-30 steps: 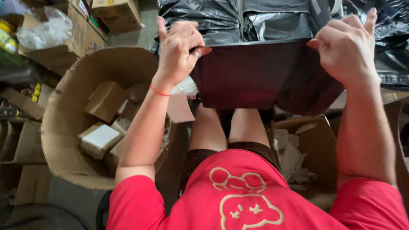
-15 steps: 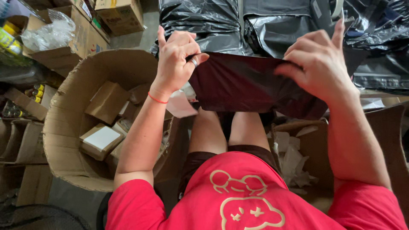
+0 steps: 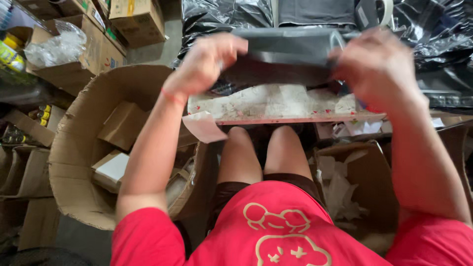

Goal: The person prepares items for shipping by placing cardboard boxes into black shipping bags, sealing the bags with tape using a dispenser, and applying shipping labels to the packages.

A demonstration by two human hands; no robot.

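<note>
We look down from our own head at both arms stretched forward over a worn, paint-flecked tabletop (image 3: pixel 276 106). Behind the tabletop lies a heap of black plastic bags (image 3: pixel 433 34). To the left of the tabletop stands a large round cardboard bin (image 3: pixel 74 148), with smaller cardboard boxes (image 3: pixel 118 123) inside it. Further left of the tabletop, brown cartons (image 3: pixel 138 19) are stacked on the floor, and a clear plastic bag (image 3: pixel 54 47) lies on one of them. Just above the tabletop, between our hands, we hold a grey plastic mailer bag (image 3: pixel 290 47), folded over. Our left hand (image 3: pixel 204 64), a thin red band at its wrist, is curled shut on the bag's left end, wrist bent. Our right hand (image 3: pixel 377 66) is blurred; its fingers close over the bag's right end. Below the tabletop's near edge hangs a small loose paper slip (image 3: pixel 204 127).
</note>
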